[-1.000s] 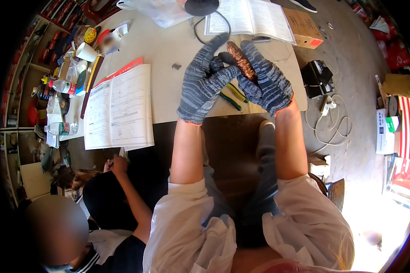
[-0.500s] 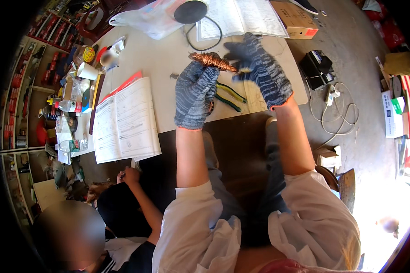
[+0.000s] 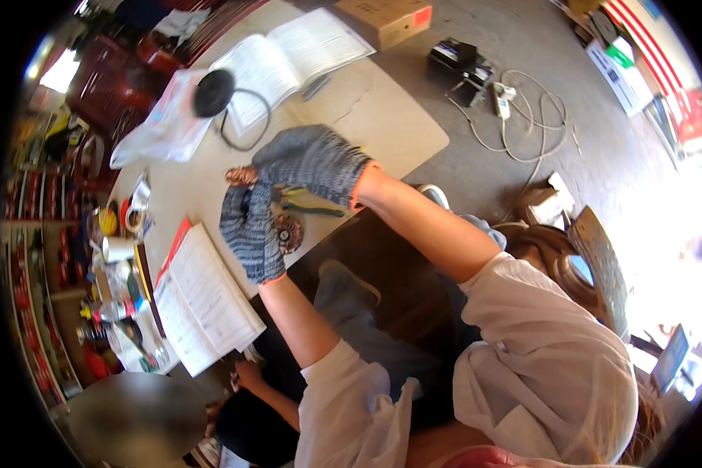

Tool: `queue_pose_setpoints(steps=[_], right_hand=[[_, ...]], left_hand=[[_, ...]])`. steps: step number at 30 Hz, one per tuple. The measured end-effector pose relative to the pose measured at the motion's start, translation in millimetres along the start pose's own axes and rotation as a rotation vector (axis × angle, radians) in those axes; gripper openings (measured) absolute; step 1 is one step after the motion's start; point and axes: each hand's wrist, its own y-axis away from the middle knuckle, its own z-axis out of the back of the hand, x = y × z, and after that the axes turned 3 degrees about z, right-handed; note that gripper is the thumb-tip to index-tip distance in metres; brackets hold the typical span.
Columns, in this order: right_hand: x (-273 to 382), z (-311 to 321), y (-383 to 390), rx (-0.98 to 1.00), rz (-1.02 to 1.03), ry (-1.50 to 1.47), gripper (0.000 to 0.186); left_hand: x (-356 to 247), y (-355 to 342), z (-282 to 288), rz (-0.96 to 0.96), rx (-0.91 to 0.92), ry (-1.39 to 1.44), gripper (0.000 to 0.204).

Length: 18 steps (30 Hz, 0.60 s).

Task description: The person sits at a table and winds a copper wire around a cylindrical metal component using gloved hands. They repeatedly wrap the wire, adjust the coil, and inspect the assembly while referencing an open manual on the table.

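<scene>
Both my hands wear grey knitted gloves with orange cuffs. My left hand (image 3: 249, 234) is closed around a bundle of copper wire (image 3: 242, 176), whose end sticks out above the fingers. My right hand (image 3: 312, 160) reaches across and closes over the same bundle, covering most of it; its fingertips are hidden. Beneath the right wrist, pliers (image 3: 313, 203) with yellow-green handles lie on the table. A round part wound with copper (image 3: 290, 233) rests beside my left hand near the table's edge.
On the pale table (image 3: 402, 125) lie an open book (image 3: 320, 47), a black disc with a cable (image 3: 213, 93), a plastic bag (image 3: 160, 129) and printed sheets (image 3: 203, 300). Cups and bottles crowd the left. Another person's hand (image 3: 248, 376) is at lower left. A cord (image 3: 550, 132) lies on the floor.
My right hand has moved from beside the copper bundle onto it, meeting the left hand. The view has turned, so the table appears tilted and the round wound part shows more.
</scene>
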Motion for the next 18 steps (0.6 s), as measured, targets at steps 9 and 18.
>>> queue_pose_setpoints(steps=[9, 18], right_hand=[[-36, 24, -17, 0.095, 0.7, 0.966, 0.031], [31, 100, 0, -0.079, 0.905, 0.606, 0.036]], left_hand=[[24, -10, -4, 0.119, 0.026, 0.096, 0.026], [50, -18, -44, -0.027, 0.167, -0.762, 0.025]])
